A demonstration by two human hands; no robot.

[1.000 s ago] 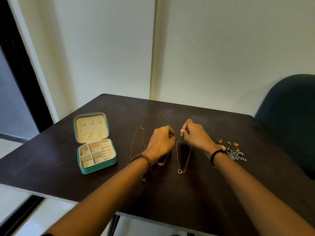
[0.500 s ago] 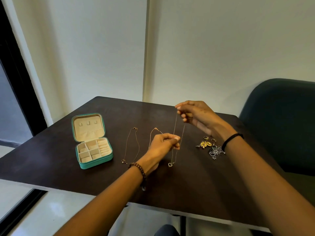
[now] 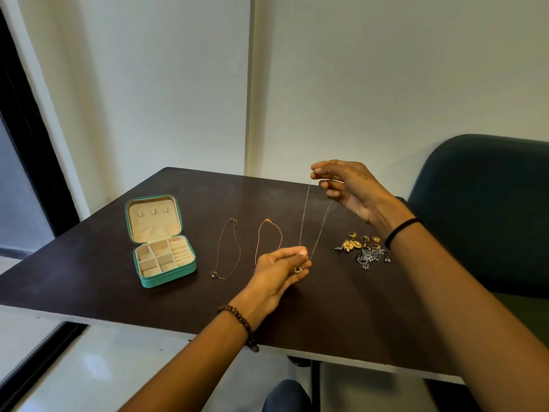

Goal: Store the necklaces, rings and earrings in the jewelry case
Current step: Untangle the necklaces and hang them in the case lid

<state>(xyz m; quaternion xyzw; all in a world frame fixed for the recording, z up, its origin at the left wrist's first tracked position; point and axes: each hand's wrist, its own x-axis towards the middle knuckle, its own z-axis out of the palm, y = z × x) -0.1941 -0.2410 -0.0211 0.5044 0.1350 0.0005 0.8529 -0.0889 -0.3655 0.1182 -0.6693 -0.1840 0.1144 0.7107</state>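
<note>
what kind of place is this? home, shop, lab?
Likely a home room, not certain: dark table by a plain cream wall, padded dark green chair beside it, open jewelry case on top.

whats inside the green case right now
The open case shows bare beige compartments and ring rolls, no jewelry. Its lid has three small tabs and a pocket; the pocket's inside is hidden.
</note>
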